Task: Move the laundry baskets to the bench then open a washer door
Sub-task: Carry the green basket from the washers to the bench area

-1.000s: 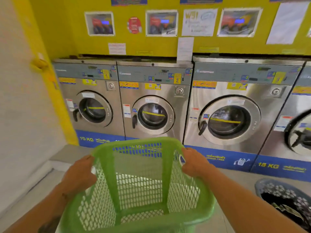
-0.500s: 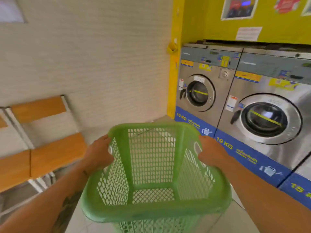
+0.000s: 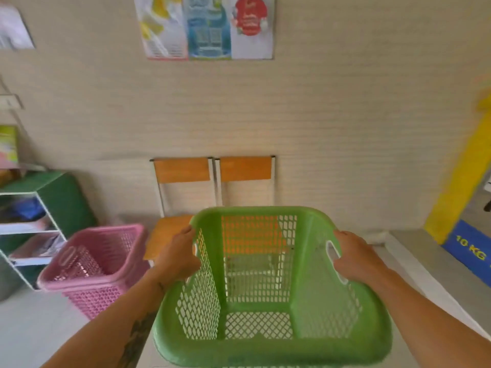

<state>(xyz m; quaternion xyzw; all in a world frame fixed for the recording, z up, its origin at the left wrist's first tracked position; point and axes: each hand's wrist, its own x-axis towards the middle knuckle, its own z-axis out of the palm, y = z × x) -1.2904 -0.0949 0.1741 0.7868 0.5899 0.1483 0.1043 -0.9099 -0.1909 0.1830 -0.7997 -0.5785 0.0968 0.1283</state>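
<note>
Both hands (image 3: 265,257) grip the empty green basket (image 3: 271,338), carried toward the bench (image 3: 170,235); next, lower it there.

"10 KG" in yellow on the blue panel (image 3: 469,251) at far right.

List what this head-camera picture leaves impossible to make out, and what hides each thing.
- Posters: print blurred; tops cut off by the upper edge.
- Bench seat: mostly hidden behind the green basket, which both the left hand and right hand hold.
- Pink basket: base blurred.
- Washer: cut off by the right edge.
</note>
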